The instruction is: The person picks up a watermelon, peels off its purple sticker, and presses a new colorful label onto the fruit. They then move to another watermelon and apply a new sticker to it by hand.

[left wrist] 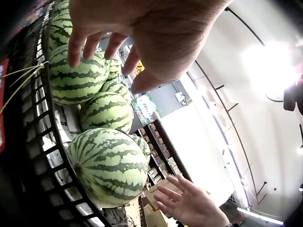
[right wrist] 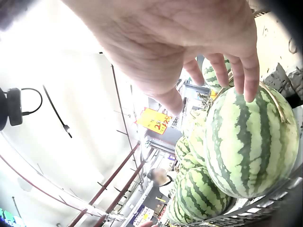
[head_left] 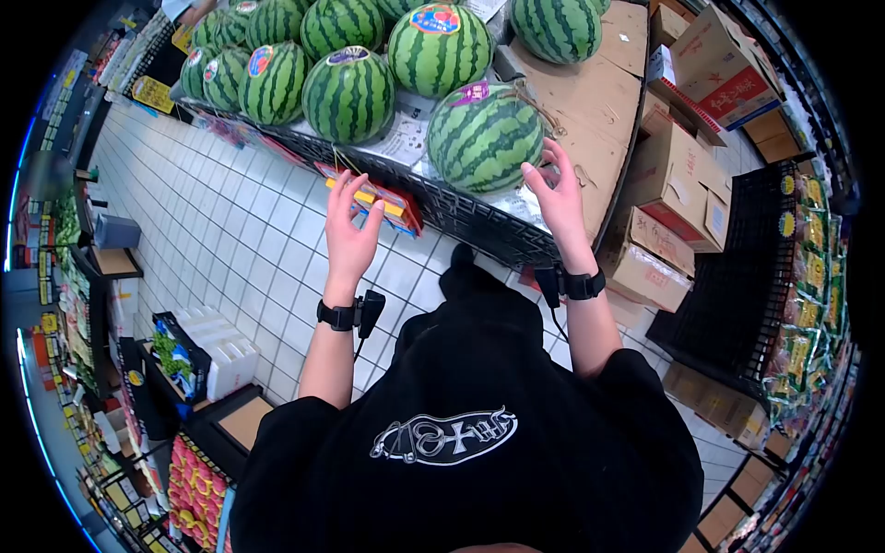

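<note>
A striped watermelon [head_left: 487, 138] with a purple label sits near the front edge of the black crate stand. The right hand [head_left: 559, 195] is at its right side, fingers spread and loosely bent; whether they touch the rind I cannot tell. In the right wrist view, fingertips overlap the top of this watermelon [right wrist: 251, 146]. Held in the air in front of the stand, the left hand [head_left: 352, 235] has its fingers apart and nothing in them. The left wrist view shows the same watermelon [left wrist: 111, 165] below the left hand [left wrist: 142, 38], with the right hand [left wrist: 194, 205] beyond it.
More watermelons [head_left: 348, 94] line the stand to the left and back. Flat cardboard [head_left: 590, 111] covers its right part. Cardboard boxes [head_left: 678, 180] and a black rack [head_left: 724, 276] stand at the right. A red and yellow box [head_left: 392, 205] hangs at the stand's front.
</note>
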`<state>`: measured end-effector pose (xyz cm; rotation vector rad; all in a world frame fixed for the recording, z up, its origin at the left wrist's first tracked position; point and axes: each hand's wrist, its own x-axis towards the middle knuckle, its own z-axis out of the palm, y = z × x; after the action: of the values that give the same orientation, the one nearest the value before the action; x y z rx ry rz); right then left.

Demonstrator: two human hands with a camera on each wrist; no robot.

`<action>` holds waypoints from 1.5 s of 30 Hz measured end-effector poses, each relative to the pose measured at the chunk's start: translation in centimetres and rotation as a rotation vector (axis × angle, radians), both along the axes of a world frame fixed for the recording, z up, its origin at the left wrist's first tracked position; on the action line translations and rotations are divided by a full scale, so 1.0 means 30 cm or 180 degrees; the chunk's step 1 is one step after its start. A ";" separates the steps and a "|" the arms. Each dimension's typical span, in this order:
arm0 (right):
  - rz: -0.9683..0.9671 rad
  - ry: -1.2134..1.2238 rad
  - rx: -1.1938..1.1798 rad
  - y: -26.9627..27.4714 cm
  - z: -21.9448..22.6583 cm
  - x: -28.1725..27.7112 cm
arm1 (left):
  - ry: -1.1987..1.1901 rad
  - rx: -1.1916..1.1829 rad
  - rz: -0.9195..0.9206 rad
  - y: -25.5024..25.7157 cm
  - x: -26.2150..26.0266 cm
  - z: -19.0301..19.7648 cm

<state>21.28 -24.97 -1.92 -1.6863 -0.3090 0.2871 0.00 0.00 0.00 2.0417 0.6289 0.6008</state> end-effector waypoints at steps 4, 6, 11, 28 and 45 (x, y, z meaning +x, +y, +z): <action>-0.0260 -0.0372 -0.0282 0.078 -0.025 0.101 | 0.0101 0.0151 -0.0395 0.092 0.213 0.026; -0.0185 -0.0450 -0.0644 0.070 -0.027 0.110 | 0.0266 -0.0016 -0.0496 0.068 0.294 0.013; 0.0209 -0.0424 -0.1110 0.081 0.042 0.122 | 0.0396 -0.0242 -0.0879 0.095 0.456 -0.002; -0.0416 -0.0303 -0.1489 0.190 0.081 0.044 | 0.0983 -0.0740 -0.2289 0.253 0.726 -0.086; -0.0789 -0.0777 -0.1577 0.291 -0.068 0.025 | 0.0780 -0.1287 -0.3024 0.306 0.814 -0.198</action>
<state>22.02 -16.25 -3.96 -2.2321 -0.2142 -0.0356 24.43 9.17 -5.94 1.7643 -0.1278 -0.3164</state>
